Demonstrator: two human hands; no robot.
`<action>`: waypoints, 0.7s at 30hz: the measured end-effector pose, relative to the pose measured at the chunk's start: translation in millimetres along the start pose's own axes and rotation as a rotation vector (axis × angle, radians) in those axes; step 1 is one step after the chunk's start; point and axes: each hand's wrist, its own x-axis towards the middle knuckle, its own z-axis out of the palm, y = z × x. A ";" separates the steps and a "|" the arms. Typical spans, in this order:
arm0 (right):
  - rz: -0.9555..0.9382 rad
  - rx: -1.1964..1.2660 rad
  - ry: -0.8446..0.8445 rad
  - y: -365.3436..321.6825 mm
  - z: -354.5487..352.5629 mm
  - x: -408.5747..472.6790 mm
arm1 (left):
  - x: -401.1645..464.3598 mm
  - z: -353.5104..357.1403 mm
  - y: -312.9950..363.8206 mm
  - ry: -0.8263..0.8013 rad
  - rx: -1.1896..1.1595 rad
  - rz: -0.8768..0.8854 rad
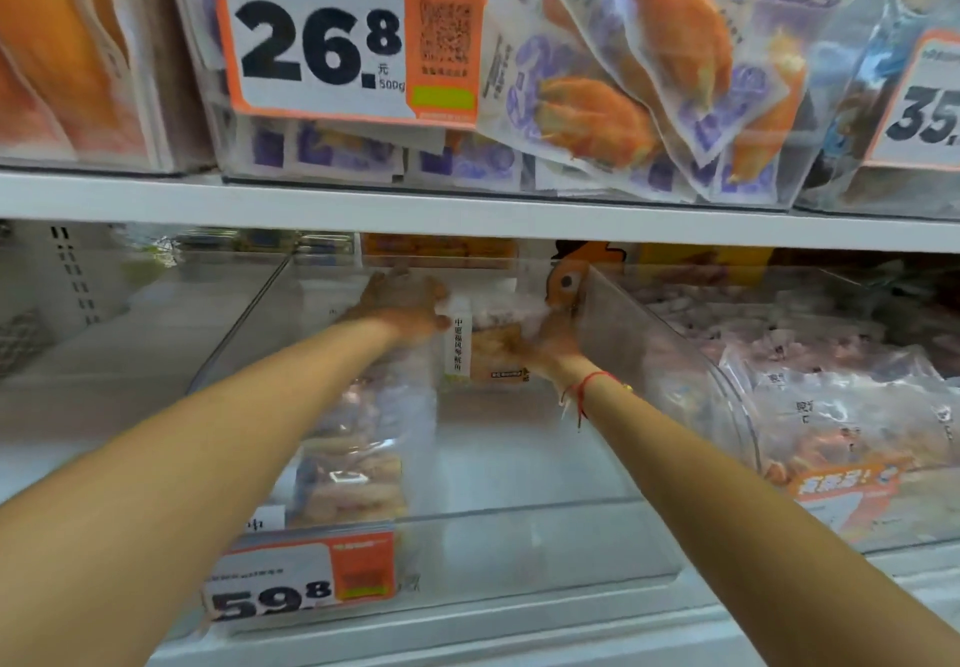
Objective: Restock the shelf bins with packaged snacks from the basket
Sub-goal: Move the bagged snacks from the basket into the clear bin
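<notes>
Both my arms reach deep into a clear plastic shelf bin (pixel 519 510) on the lower shelf. At the bin's back stands an upright snack packet (pixel 485 349) with a white label strip and pale brown contents. My left hand (pixel 402 305) rests against its upper left edge, fingers bent over the top. My right hand (pixel 550 341) holds its right side; a red string circles that wrist. More packets of the same snack (pixel 358 458) lie stacked along the bin's left side. The basket is out of view.
A price tag reading 59.8 (pixel 301 580) hangs on the bin's front. The neighbouring clear bin (pixel 831 406) on the right is full of packets. Above the white shelf board (pixel 467 214) hang purple-and-orange packets (pixel 623 94) and a 26.8 price tag (pixel 343 27).
</notes>
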 end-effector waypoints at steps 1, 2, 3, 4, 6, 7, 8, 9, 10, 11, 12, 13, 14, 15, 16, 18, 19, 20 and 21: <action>-0.051 -0.031 -0.004 3.7 4.0 5.7 | -4.0 -3.3 2.8 0.028 0.026 0.026; -0.044 -0.075 -0.032 2.0 4.1 5.7 | -8.0 -6.6 5.7 0.062 0.053 0.059; -0.058 -0.125 -0.035 4.6 6.6 9.1 | -11.4 -9.4 8.4 0.089 0.084 0.107; -0.035 -0.145 -0.040 0.7 3.3 5.1 | -14.1 -11.2 11.0 0.091 0.108 0.167; -0.037 -0.140 -0.027 1.2 0.5 4.8 | -18.4 -13.5 14.6 -0.020 0.166 0.255; -0.056 -0.132 -0.004 2.5 -0.8 4.2 | -20.1 -14.1 16.7 -0.109 0.199 0.253; -0.051 -0.107 0.009 1.1 -3.5 -0.6 | -21.6 -14.3 19.3 -0.199 0.221 0.232; -0.051 -0.094 0.014 0.9 -4.6 -3.8 | -23.2 -14.7 23.0 -0.277 0.221 0.211; -0.033 -0.075 -0.017 0.8 -5.2 -5.9 | -24.7 -15.1 26.9 -0.342 0.206 0.191; -0.038 -0.042 -0.039 -0.2 -7.4 -9.1 | -25.6 -14.9 30.0 -0.384 0.190 0.172; -0.021 -0.013 -0.076 -1.2 -8.8 -10.4 | -24.9 -14.6 31.0 -0.398 0.185 0.159; -0.008 0.028 -0.105 -3.0 -10.9 -11.6 | -24.0 -14.8 30.8 -0.398 0.201 0.151; 0.022 0.061 -0.143 -3.2 -12.5 -10.5 | -22.0 -14.2 28.8 -0.389 0.233 0.143; 0.048 0.099 -0.181 -4.4 -13.7 -10.5 | -19.3 -12.7 26.2 -0.376 0.275 0.139; 0.075 0.079 -0.214 -5.1 -13.5 -11.5 | -17.8 -11.3 24.4 -0.364 0.318 0.133; 0.079 -0.065 -0.210 -7.9 -11.6 -16.8 | -14.7 -7.6 22.2 -0.347 0.375 0.125; 0.042 -0.121 -0.137 -10.2 -12.2 -20.3 | -14.3 -6.9 22.7 -0.343 0.383 0.125; 0.014 -0.142 -0.050 -14.7 -16.7 -27.1 | -14.3 -6.4 23.2 -0.344 0.382 0.122; -0.037 -0.155 0.039 -18.3 -22.8 -33.8 | -15.0 -6.7 24.4 -0.341 0.380 0.118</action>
